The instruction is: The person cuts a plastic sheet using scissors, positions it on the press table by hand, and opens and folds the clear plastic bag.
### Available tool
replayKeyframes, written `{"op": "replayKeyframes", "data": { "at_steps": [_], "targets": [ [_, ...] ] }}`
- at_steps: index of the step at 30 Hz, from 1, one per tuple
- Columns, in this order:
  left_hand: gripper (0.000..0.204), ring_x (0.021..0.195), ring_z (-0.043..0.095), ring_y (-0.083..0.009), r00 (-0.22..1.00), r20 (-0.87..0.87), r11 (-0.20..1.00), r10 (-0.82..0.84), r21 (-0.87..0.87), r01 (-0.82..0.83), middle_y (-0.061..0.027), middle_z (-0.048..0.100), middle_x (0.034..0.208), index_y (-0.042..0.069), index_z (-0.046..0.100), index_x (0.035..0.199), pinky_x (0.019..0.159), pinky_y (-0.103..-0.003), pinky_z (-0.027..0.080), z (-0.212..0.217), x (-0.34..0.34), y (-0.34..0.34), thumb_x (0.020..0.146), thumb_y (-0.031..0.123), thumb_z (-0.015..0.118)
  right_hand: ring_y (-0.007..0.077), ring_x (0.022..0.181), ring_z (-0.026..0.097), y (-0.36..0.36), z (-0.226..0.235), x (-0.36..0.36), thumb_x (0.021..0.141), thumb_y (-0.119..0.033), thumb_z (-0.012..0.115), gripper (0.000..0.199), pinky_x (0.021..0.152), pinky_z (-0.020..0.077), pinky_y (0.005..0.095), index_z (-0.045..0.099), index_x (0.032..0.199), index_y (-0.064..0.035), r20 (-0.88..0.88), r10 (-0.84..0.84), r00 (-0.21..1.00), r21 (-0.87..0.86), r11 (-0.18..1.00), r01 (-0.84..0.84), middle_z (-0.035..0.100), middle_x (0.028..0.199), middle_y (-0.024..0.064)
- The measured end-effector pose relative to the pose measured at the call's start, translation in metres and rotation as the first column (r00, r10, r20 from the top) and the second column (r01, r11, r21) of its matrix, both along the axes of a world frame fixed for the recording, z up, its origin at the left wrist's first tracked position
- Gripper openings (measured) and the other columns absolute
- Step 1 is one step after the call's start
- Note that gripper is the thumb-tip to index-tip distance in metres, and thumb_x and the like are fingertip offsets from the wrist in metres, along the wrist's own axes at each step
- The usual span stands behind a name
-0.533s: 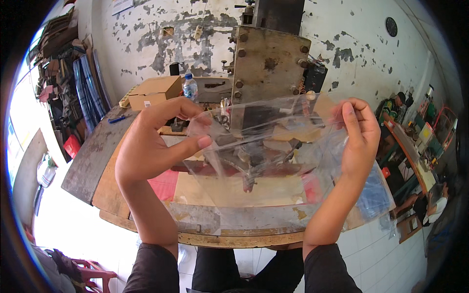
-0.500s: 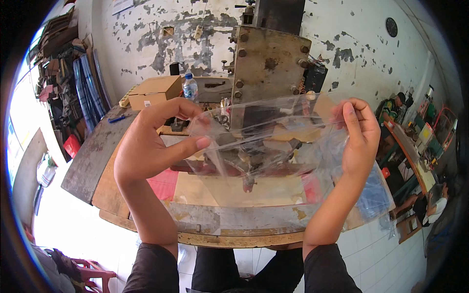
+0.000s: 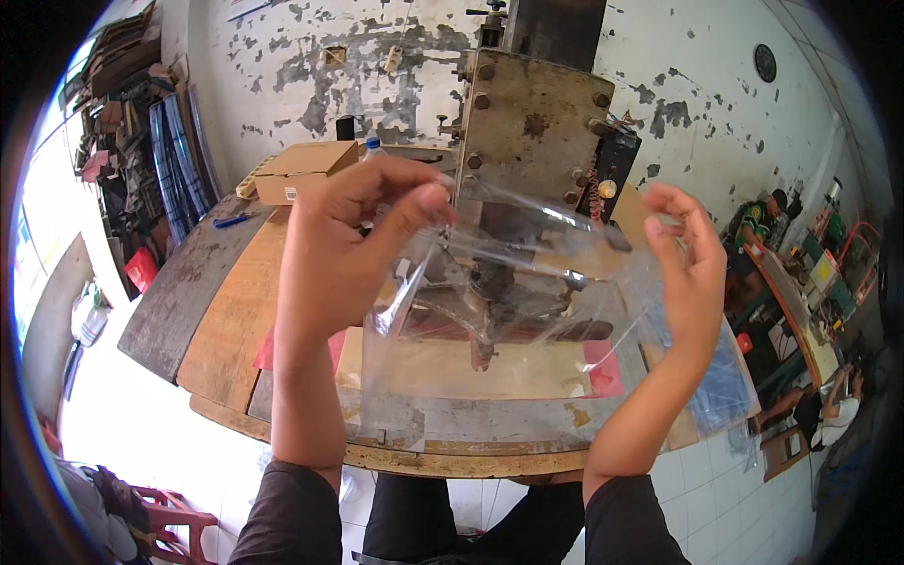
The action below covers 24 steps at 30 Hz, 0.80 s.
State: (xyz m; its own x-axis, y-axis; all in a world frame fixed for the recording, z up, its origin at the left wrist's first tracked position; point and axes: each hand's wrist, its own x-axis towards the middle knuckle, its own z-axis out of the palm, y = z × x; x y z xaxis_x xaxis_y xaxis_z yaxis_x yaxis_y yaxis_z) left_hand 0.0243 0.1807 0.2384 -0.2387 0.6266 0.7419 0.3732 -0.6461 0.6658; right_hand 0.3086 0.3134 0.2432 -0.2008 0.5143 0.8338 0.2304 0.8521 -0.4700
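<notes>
A clear, crinkled plastic sheet [image 3: 527, 247], perhaps a bag, hangs in front of me above the worktable. My left hand [image 3: 363, 240] pinches its upper left corner between thumb and fingers. Beside the sheet's right edge is my right hand [image 3: 689, 250], its thumb and curved fingers apart and nothing visible between them. Through the plastic shows the lower part of a heavy metal press [image 3: 535, 118]. Beneath the sheet lies a beige board [image 3: 527, 367] with a pink patch [image 3: 603, 367] at its right end.
A cardboard box [image 3: 306, 169] and a blue-capped bottle [image 3: 373, 147] stand at the back left, near a blue pen [image 3: 229, 221]. More bluish plastic sheets [image 3: 718, 381] lie at the table's right. A person [image 3: 753, 221] is at a far-right bench; a red stool [image 3: 174, 518] stands lower left.
My left hand has moved right and up, and the sheet has gone slack and folded. My right hand's thumb and fingers have come apart from its edge. The view has shifted slightly.
</notes>
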Motion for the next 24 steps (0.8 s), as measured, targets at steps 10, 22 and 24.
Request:
{"op": "replayKeyframes", "data": {
  "at_steps": [10, 22, 24],
  "targets": [
    [0.007, 0.082, 0.076, -0.0163, 0.955, -0.265, 0.969, 0.132, 0.237, -0.069, -0.0108, 0.079, 0.090, -0.002, 0.075, 0.100, 0.074, -0.029, 0.059, -0.008, 0.042, -0.004, 0.094, 0.001, 0.076, 0.0245, 0.099, 0.070, -0.060, -0.012, -0.047, 0.081, -0.024, 0.089, 0.035, 0.092, 0.0469, 0.0349, 0.080, 0.111, -0.0094, 0.059, 0.064, 0.996, 0.328, 0.941, -0.079, 0.076, 0.104, 0.0048],
    [0.018, 0.080, 0.078, -0.0222, 0.904, -0.414, 0.964, 0.108, 0.267, 0.007, -0.0110, 0.077, 0.091, 0.001, 0.075, 0.104, 0.067, -0.032, 0.058, -0.011, 0.052, -0.004, 0.089, 0.007, 0.084, 0.0185, 0.083, 0.066, -0.064, -0.013, -0.049, 0.080, -0.007, 0.088, 0.020, 0.078, 0.0471, 0.0315, 0.081, 0.099, -0.0082, -0.041, 0.223, 0.974, 0.294, 0.934, -0.201, 0.073, 0.092, 0.0029],
    [0.022, 0.083, 0.074, -0.0156, 0.980, -0.198, 0.978, 0.034, 0.209, 0.008, -0.0093, 0.078, 0.091, -0.001, 0.076, 0.102, 0.074, -0.029, 0.057, -0.012, 0.058, -0.003, 0.088, 0.012, 0.086, 0.0181, 0.082, 0.065, -0.061, -0.014, -0.049, 0.082, -0.006, 0.087, 0.017, 0.078, 0.0478, 0.0312, 0.080, 0.098, -0.0069, -0.086, 0.247, 0.965, 0.257, 0.941, -0.218, 0.072, 0.092, 0.0036]
  ]
}}
